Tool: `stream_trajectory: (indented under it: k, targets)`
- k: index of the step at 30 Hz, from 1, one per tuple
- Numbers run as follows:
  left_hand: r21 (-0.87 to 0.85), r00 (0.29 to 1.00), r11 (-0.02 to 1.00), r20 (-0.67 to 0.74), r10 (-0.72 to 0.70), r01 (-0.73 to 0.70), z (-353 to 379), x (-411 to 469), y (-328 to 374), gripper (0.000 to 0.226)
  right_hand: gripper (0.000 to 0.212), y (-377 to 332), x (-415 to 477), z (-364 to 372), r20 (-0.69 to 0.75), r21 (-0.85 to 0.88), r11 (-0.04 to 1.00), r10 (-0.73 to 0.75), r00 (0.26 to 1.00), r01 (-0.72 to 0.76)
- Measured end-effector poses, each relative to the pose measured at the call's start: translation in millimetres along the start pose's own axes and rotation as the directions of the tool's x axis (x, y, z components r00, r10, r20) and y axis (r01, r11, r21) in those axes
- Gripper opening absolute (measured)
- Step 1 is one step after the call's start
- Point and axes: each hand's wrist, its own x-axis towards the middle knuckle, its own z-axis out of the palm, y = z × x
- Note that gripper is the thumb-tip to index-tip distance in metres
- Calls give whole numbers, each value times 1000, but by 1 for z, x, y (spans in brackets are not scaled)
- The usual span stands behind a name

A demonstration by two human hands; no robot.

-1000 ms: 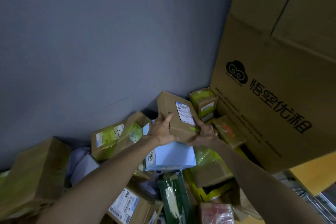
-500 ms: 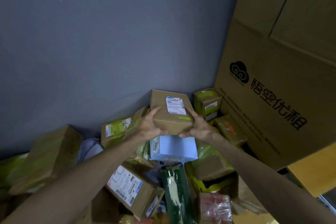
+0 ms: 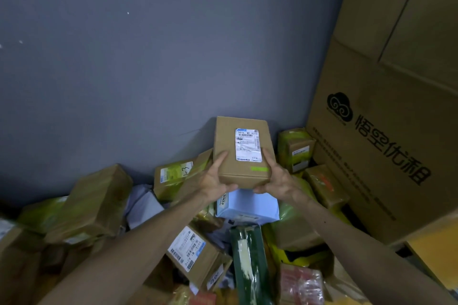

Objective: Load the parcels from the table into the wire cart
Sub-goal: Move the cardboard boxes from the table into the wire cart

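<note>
Parcel gripped between both hands

A plain grey-blue wall filled the upper view under dim light. A large cardboard carton, printed with a black cloud logo, stood against it at right, above a yellow surface.

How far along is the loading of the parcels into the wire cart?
Done: cannot tell; the cart is not in view. In hand: the left hand and right hand grip one small brown cardboard box with a white label, raised above the rest. Left: many parcels lie below, among them a pale blue box, a long dark green package and a brown labelled carton.
</note>
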Motion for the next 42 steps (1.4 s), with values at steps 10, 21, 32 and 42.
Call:
stream_trajectory:
  k: [10, 21, 32, 42]
  targets:
    - [36, 988, 997, -137, 75, -71, -19, -46, 29, 111, 132, -37, -38, -17, -97, -136, 984, -126, 987, 112]
    - [27, 938, 961, -212, 275, -276, -71, -114, 52, 112, 133, -107, -109, -4, -274, -203, 968, -203, 940, 149]
    - [84, 839, 842, -85, 538, -532, -84, -200, 57, 108, 127, -132, -240, 21, -504, -221, 970, -198, 840, 97]
    - [20, 753, 755, 105, 650, -655, 1, -252, 92, 108, 126, -73, -355, -9, -653, -163, 986, -87, 752, -28]
